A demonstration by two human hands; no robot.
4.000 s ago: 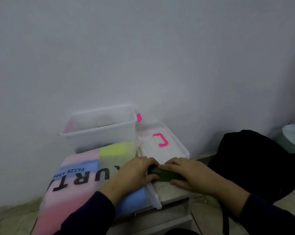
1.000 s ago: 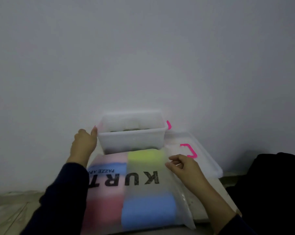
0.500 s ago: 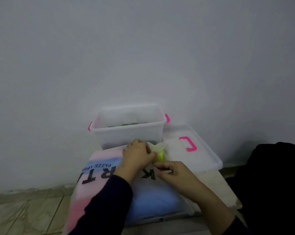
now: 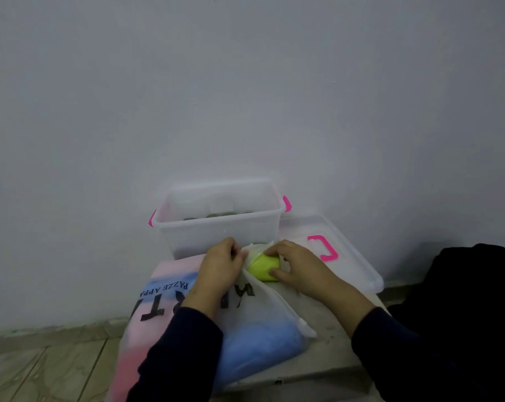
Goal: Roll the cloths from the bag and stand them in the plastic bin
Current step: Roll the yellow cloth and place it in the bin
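A frosted plastic bag (image 4: 263,320) with black lettering lies on the small table, with pink and blue cloths showing through it. At its far corner my left hand (image 4: 221,266) pinches the bag's open edge. My right hand (image 4: 296,266) grips a yellow-green cloth (image 4: 263,266) that sticks out of the opening. Just behind stands the clear plastic bin (image 4: 219,230) with pink latches. Dark green rolled cloths (image 4: 221,215) show above its front wall.
The bin's lid (image 4: 347,256) with a pink handle lies flat to the right of the bin. A black bag or garment (image 4: 460,291) sits at the right. A white wall rises close behind. Tiled floor (image 4: 42,364) lies at lower left.
Four seconds ago both hands rolled a dark green cloth on the table. Since then my left hand left the bin's side, took the bag's opening, and my right hand drew the yellow-green cloth partly out.
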